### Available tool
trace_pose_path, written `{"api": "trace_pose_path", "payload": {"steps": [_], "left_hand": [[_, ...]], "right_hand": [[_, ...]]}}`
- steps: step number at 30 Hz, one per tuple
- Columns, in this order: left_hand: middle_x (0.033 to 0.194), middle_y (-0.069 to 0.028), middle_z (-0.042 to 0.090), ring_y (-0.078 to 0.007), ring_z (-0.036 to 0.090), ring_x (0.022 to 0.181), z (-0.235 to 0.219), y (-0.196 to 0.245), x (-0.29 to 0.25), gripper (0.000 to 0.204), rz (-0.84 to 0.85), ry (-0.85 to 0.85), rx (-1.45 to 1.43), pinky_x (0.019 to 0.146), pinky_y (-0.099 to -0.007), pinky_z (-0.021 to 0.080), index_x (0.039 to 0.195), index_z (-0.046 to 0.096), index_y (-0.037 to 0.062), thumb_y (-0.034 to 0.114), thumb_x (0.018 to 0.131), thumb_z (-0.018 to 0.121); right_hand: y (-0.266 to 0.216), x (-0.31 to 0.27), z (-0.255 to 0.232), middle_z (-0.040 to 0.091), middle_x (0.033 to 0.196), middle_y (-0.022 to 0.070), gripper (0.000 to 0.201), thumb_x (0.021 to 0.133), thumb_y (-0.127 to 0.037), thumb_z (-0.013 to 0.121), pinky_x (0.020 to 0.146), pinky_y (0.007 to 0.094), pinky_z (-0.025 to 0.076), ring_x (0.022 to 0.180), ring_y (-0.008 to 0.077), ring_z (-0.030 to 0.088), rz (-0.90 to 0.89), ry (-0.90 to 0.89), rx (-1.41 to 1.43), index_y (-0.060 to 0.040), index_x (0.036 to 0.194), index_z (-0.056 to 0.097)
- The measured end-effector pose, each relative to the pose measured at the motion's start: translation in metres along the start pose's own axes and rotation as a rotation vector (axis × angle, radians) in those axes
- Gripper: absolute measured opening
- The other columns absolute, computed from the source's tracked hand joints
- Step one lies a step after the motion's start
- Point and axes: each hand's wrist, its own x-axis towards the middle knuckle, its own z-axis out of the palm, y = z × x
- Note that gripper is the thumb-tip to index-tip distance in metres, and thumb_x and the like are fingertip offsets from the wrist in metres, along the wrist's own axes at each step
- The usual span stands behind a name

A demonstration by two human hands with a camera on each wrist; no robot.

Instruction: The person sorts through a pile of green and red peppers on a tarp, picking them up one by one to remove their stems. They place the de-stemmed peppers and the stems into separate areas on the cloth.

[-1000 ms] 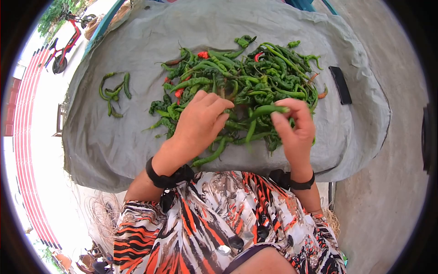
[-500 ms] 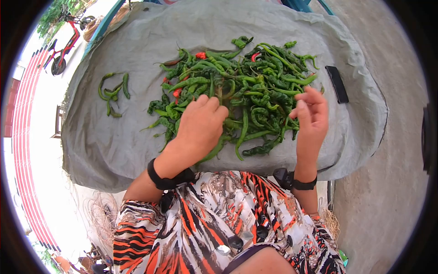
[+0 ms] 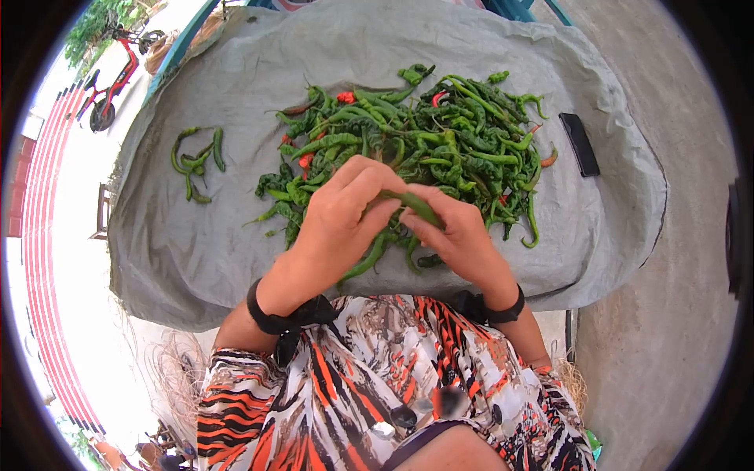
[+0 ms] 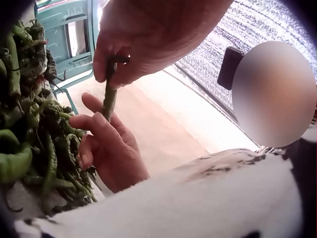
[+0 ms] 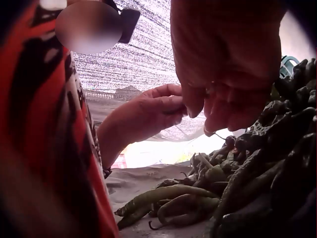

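Observation:
In the head view a green chili pepper (image 3: 420,209) spans the gap between both hands, above the near edge of a heap of chili peppers (image 3: 471,145). My left hand (image 3: 343,208) pinches one end between thumb and fingers. At the other end, my right hand (image 3: 463,239) grips it, thumb below. The left wrist view shows the pepper (image 4: 110,94) upright, its dark stem at the left fingers and the right hand (image 4: 116,151) beneath. Seen from the right wrist, the two hands' fingertips meet and mostly hide the pepper.
Several green peppers (image 3: 192,163) lie apart on the left of the grey cloth (image 3: 228,243). A black phone (image 3: 580,145) rests right of the heap. Some red peppers (image 3: 345,97) show among the green. A red scooter (image 3: 114,82) stands on the ground beyond the left edge.
The right hand first held a green pepper over the heap, then moved right with its fingers loose. Now it has come back left and meets the left hand at a green pepper.

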Motion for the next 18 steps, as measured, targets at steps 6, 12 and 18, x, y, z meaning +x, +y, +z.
{"api": "trace_pose_path", "payload": {"steps": [6,12,18], "left_hand": [[0.088,-0.0056,0.061,-0.0132,0.06,0.077,-0.006,0.0,0.003,0.027,-0.242,-0.069,0.027,0.068,-0.0269,0.048,0.111,0.061,0.0021,-0.001,0.085,0.066],[0.088,-0.0069,0.062,-0.0143,0.06,0.073,0.01,-0.018,-0.01,0.024,-0.241,-0.199,-0.034,0.063,-0.0264,0.047,0.11,0.062,0.0044,0.0,0.087,0.063],[0.084,-0.0047,0.052,-0.0247,0.052,0.085,0.05,-0.036,-0.021,0.031,0.229,-0.465,0.445,0.073,-0.0358,0.043,0.1,0.066,0.0166,0.003,0.073,0.061]], "right_hand": [[-0.002,-0.001,-0.01,0.067,0.076,0.0032,0.036,0.094,-0.015,0.059,0.054,0.0228,0.047,0.057,0.0076,0.056,0.142,0.097,0.181,-0.0064,0.128,0.056],[0.001,0.002,-0.049,0.067,0.083,0.0044,0.038,0.097,-0.019,0.057,0.057,0.0221,0.046,0.061,0.0069,0.056,0.289,0.417,0.194,-0.0006,0.13,0.052],[0.019,0.015,-0.068,0.062,0.115,0.0089,0.039,0.094,-0.014,0.06,0.086,0.0252,0.047,0.1,0.0138,0.059,-0.047,0.93,-0.22,-0.0016,0.13,0.051]]}}
